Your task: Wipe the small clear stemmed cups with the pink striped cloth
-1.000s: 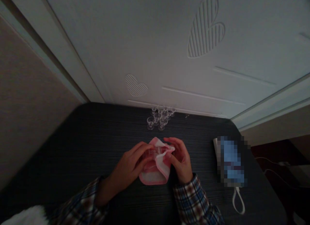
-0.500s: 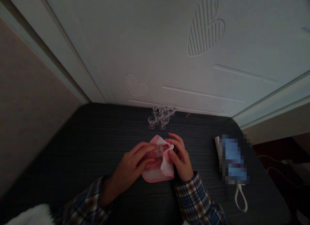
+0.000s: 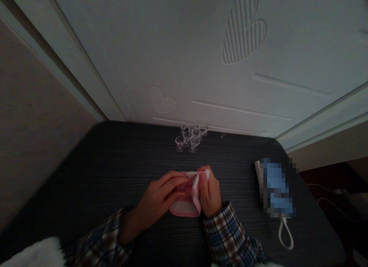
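A pink and white cloth (image 3: 184, 208) is bunched between my hands above the dark table. My left hand (image 3: 155, 194) is closed on a small clear stemmed glass (image 3: 188, 185), which is largely hidden by my fingers and the cloth's folds. On the other side, my right hand (image 3: 211, 192) grips the cloth, its thumb pressing a fold against the fingers. Beyond both hands, several similar small clear stemmed glasses (image 3: 187, 137) stand clustered at the back of the table.
The dark wood-grain table (image 3: 129, 155) backs onto a white panel (image 3: 195, 60) with carved hearts. To the right lies a blurred-out blue object (image 3: 277, 186) with a white strap (image 3: 292, 244). White cables (image 3: 324, 186) run beyond the table's right edge.
My right hand has curled tighter and drawn the cloth closer around the glass. The cloth's raised back corner has folded down. My left hand stays nearly in place.
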Demonstrator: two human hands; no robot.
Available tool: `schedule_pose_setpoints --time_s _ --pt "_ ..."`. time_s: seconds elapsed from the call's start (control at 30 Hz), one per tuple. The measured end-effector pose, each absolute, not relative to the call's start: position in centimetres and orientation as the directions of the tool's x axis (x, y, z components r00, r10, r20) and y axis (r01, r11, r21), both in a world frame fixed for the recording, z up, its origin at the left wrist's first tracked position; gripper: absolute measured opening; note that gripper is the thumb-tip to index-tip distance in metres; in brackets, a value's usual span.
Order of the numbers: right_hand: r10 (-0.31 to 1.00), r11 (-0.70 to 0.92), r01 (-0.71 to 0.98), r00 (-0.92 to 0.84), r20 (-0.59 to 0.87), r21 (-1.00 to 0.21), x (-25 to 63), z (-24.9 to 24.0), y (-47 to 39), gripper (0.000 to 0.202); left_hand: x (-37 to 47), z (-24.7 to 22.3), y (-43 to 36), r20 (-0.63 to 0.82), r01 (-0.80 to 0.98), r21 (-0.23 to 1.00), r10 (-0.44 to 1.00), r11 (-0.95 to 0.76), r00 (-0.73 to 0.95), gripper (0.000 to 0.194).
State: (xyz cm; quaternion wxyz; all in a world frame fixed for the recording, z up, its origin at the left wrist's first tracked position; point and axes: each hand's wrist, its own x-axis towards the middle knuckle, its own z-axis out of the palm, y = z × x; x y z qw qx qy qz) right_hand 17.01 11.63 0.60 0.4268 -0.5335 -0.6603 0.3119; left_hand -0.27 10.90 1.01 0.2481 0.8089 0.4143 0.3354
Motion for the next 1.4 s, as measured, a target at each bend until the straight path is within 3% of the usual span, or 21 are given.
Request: schedule_pose_setpoints --time_s 0.23,0.37,0.5,0.63,0.8,0.93,1.07,1.23,1.4 --pt "0.949 0.274 0.482 0.003 0.314 -0.832 16.2 1.0 12.2 0.034 0.2 1.4 10.6 0.237 0.433 0.782 0.856 -0.449 0.46 0.024" --pt "0.918 0.357 0.469 -0.013 0.397 -0.808 16.4 0.9 11.8 0.033 0.5 1.3 10.0 0.104 0.348 0.897 0.896 -0.273 0.433 0.02" --pt "0.897 0.405 0.451 -0.027 0.442 -0.795 16.5 0.6 11.6 0.03 0.8 1.0 9.6 0.013 0.129 0.989 0.911 -0.073 0.411 0.016" --pt "0.889 0.418 0.461 -0.029 0.457 -0.783 16.5 0.4 11.6 0.029 0.9 0.8 9.8 -0.053 -0.019 0.998 0.918 0.066 0.394 0.015" --pt "0.918 0.363 0.483 -0.041 0.393 -0.797 16.5 0.5 11.8 0.029 0.8 1.0 10.2 -0.078 -0.093 0.99 0.957 0.107 0.28 0.027" --pt "0.94 0.313 0.496 -0.04 0.339 -0.81 16.2 0.6 11.9 0.033 0.8 1.1 10.2 -0.056 -0.004 0.998 0.973 0.059 0.226 0.022" --pt "0.945 0.273 0.532 0.009 0.328 -0.802 16.3 0.6 11.9 0.036 0.8 1.3 10.1 0.022 0.254 0.964 0.975 -0.08 0.223 0.023" --pt "0.945 0.26 0.603 0.0 0.327 -0.754 16.6 0.5 12.0 0.038 0.0 1.8 10.3 0.275 0.529 0.746 0.911 -0.404 0.308 0.028" --pt "0.952 0.255 0.594 -0.017 0.305 -0.763 16.5 0.2 11.9 0.038 -0.3 2.2 10.6 0.386 0.563 0.608 0.828 -0.56 0.407 0.019"
